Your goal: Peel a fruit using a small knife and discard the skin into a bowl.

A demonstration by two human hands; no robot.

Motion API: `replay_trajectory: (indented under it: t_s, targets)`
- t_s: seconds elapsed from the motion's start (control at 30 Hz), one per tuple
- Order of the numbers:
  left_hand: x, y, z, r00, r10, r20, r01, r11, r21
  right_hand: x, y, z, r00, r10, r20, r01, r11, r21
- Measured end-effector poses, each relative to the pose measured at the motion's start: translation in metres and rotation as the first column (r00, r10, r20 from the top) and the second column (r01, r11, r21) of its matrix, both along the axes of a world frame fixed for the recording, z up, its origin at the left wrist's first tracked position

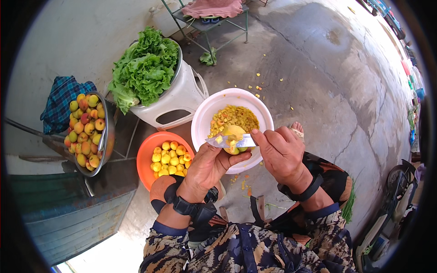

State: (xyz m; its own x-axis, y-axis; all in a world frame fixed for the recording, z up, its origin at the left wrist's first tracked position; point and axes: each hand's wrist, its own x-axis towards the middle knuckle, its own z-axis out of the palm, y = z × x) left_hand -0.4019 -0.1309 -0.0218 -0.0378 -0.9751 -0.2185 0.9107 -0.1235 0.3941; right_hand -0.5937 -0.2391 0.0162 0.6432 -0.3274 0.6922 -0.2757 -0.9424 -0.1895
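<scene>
My left hand [207, 166] is closed around a yellow peach [234, 131], partly peeled, with a greenish patch of skin low on it. In my right hand [283, 149] is a small knife [245, 140], its flat blade lying across the peach and its tip reaching past the left thumb. Bits of yellow flesh or peel cling to the blade. Both hands are over the near part of a pale pink basin [264, 109], which holds a heap of yellow-orange peelings [235, 116]. Close to my left wrist, an orange basin [144, 160] contains several peeled yellow peaches [171, 159].
At left, a metal bowl [110, 132] of unpeeled peaches stands by a blue checked cloth [66, 102]. Leafy lettuce [148, 68] fills a bowl on a white plastic stool [189, 86]. A green metal-framed chair [214, 25] stands ahead. Peel scraps dot the concrete floor.
</scene>
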Motion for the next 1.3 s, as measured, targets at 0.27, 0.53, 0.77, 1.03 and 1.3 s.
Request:
replay_trajectory:
  t_s: [0.27, 0.53, 0.77, 1.03, 1.3]
  targets:
    - [0.004, 0.002, 0.013, 0.998, -0.058, -0.002, 0.058, 0.998, -0.009, -0.003, -0.007, 0.001, 0.998, -0.026, 0.051, 0.023, 0.998, 0.060]
    - [0.001, -0.003, 0.007, 0.996, 0.005, -0.087, -0.003, 1.000, 0.026, 0.000, 0.007, 0.003, 0.996, 0.079, -0.043, -0.081, 0.996, -0.048]
    - [0.000, -0.001, 0.008, 0.998, -0.053, 0.024, 0.054, 0.998, -0.030, -0.005, 0.006, 0.000, 0.998, 0.028, -0.057, -0.032, 0.996, -0.079]
    - [0.003, 0.008, 0.013, 0.998, -0.044, 0.048, 0.046, 0.999, -0.026, -0.006, -0.005, 0.000, 0.987, -0.138, -0.084, 0.139, 0.990, 0.005]
    - [0.003, 0.003, 0.012, 0.961, -0.050, 0.273, 0.049, 0.999, 0.012, -0.003, 0.010, 0.008, 0.997, 0.080, 0.001, -0.080, 0.996, -0.027]
